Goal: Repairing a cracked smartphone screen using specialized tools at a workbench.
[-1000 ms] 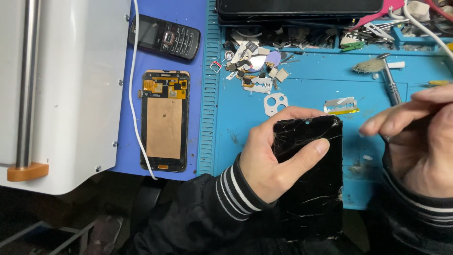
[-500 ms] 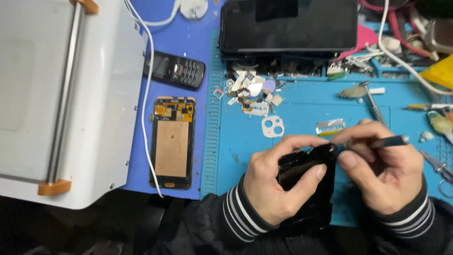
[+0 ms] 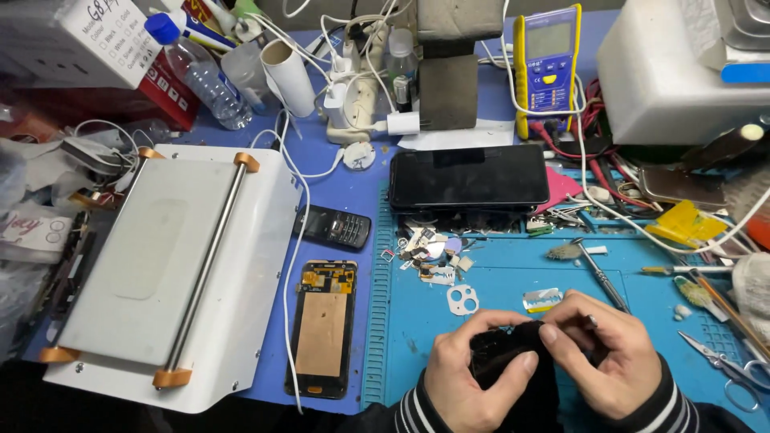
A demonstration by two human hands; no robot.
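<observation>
Black glass fills the space between our two hands: we hold a dark phone [image 3: 513, 365] at the near edge of the blue work mat [image 3: 642, 321], at six o'clock in the view. Our left hand [image 3: 473, 377] cups the phone from nine o'clock, with the thumb laid over its face and the other fingers wrapped round its upper end. Our right hand [image 3: 609, 353] closes in from three o'clock; its thumb and forefinger are pressed together at the phone's upper right corner, pinching a thin dark tool whose tip we cannot make out.

The phone's long axis runs roughly from twelve to six o'clock, its lower end dropping out of view between our striped cuffs. The corner being worked lies directly under the right fingertips, so the right hand is the nearer one to that point, and the left serves as the clamp.

At ten o'clock from the hands lies an opened phone frame [image 3: 323, 329] with a copper-coloured back. A small keypad phone [image 3: 335, 227] sits above it. A white heating plate [image 3: 168, 273] occupies nine o'clock. At twelve o'clock rests a large dark tablet [image 3: 469, 176], with loose small parts [image 3: 433, 252] just below it. A metal pick [image 3: 601, 277] lies at one o'clock, and scissors [image 3: 726, 365] at three.
</observation>
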